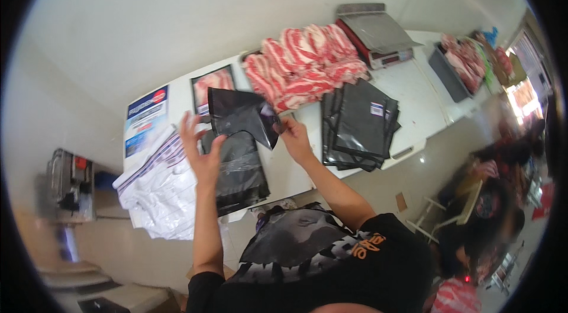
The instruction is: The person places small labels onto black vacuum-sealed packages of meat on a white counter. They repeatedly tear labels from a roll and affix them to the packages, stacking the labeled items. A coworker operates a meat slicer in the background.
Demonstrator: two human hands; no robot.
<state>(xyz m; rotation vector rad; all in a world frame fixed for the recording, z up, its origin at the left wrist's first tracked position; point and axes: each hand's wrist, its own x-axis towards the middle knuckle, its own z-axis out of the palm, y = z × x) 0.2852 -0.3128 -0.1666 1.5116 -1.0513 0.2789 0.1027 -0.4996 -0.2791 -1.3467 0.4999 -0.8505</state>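
Note:
A black plastic pouch (242, 113) is raised over the white chest-like table, bent and glossy. My right hand (295, 137) pinches its right corner between thumb and fingers. My left hand (202, 149) is spread at the pouch's left edge, thumb and fingers apart; any light contact is unclear. Beneath lies a stack of black pouches (239, 166), partly covered by my left hand and the raised pouch. Behind it, a flat pouch with sliced meat (215, 84) shows through a clear front. Another pile of black pouches (361, 122), the top one bearing a label, lies to the right.
A tray of red-and-white meat slices (306, 64) stands at the back beside a scale (377, 38). A grey bin of meat (457, 69) sits farther right. White plastic packaging (159, 197) and a printed sheet (146, 120) lie left. People (488, 206) are at lower right.

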